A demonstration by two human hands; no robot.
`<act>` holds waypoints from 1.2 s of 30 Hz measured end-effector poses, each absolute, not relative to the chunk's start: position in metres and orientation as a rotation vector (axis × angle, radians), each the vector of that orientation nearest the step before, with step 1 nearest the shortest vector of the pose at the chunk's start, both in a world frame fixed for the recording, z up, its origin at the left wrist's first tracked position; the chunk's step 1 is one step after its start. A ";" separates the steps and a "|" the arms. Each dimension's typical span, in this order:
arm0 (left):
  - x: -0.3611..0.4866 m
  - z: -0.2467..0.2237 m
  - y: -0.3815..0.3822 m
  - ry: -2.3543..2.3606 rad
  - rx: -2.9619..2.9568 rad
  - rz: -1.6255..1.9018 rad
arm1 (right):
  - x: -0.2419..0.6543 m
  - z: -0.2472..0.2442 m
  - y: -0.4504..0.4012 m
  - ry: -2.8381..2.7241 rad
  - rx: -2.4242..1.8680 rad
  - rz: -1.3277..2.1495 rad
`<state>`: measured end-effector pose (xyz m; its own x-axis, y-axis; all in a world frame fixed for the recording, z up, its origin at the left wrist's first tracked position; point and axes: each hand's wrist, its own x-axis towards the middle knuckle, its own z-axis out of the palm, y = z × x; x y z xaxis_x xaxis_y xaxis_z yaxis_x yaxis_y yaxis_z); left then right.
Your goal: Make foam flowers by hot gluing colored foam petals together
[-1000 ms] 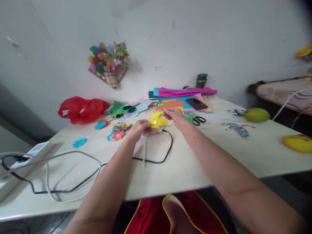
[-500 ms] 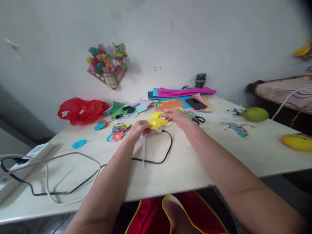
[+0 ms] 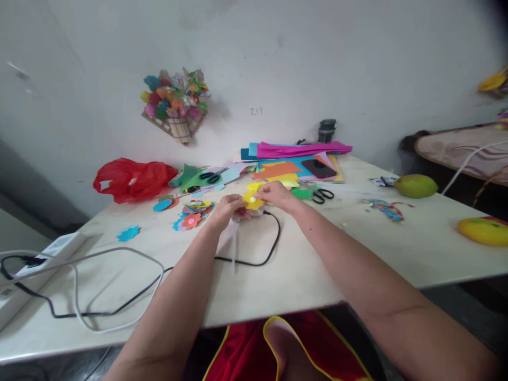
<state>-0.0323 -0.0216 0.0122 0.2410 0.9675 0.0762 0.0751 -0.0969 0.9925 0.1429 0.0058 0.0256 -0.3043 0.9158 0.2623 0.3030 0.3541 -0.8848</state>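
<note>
The counter (image 3: 286,286) carries coloured sheets (image 3: 280,169) along its far side, and a black cord (image 3: 273,246) curves over it to a pale object (image 3: 260,211) mostly hidden by the hands; the step in hand appears to be fine two-handed handling of the yellow flower (image 3: 248,200), and the next move would seem to call for a steady hold from the left and a light, exact touch from the right, with the petals kept from bending; the right hand (image 3: 277,194) has its fingers drawn together, the tips touching the flower beside its centre; whether they pinch it or only press on it I cannot tell; the left hand (image 3: 229,208) is nearly closed, grasping the flower by its left edge between thumb and fingers; below that hand a translucent stick (image 3: 234,254) juts toward the person; the flower itself lies between the two hands, over the middle of the counter; smallest, a pale dot (image 3: 253,199) marks its centre, just beside the right fingertips.
</note>
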 end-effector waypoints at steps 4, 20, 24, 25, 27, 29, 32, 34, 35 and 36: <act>-0.033 0.012 -0.021 1.041 1.450 1.056 | 0.144 0.023 0.010 -1.833 -1.037 0.963; -0.039 0.012 -0.017 1.030 1.398 1.102 | 0.177 0.029 0.028 -1.719 -1.361 0.462; -0.038 0.013 -0.018 1.032 1.404 1.077 | 0.167 0.036 0.017 -1.745 -1.376 0.431; -0.038 0.013 -0.018 1.032 1.402 1.076 | 0.164 0.036 0.015 -1.751 -1.348 0.447; -0.038 0.012 -0.017 1.026 1.401 1.081 | 0.161 0.036 0.012 -1.773 -1.249 0.553; -0.038 0.012 -0.017 1.022 1.399 1.100 | 0.161 0.036 0.010 -1.782 -1.151 0.703; -0.038 0.011 -0.016 1.035 1.373 1.154 | 0.161 0.037 0.008 -1.730 -1.109 0.858; -0.038 0.012 -0.016 1.049 1.360 1.196 | 0.162 0.038 0.007 -1.673 -1.131 0.915; -0.037 0.012 -0.016 1.053 1.357 1.215 | 0.162 0.039 0.007 -1.648 -1.149 0.933; -0.037 0.012 -0.016 1.056 1.356 1.233 | 0.162 0.039 0.007 -1.628 -1.171 0.946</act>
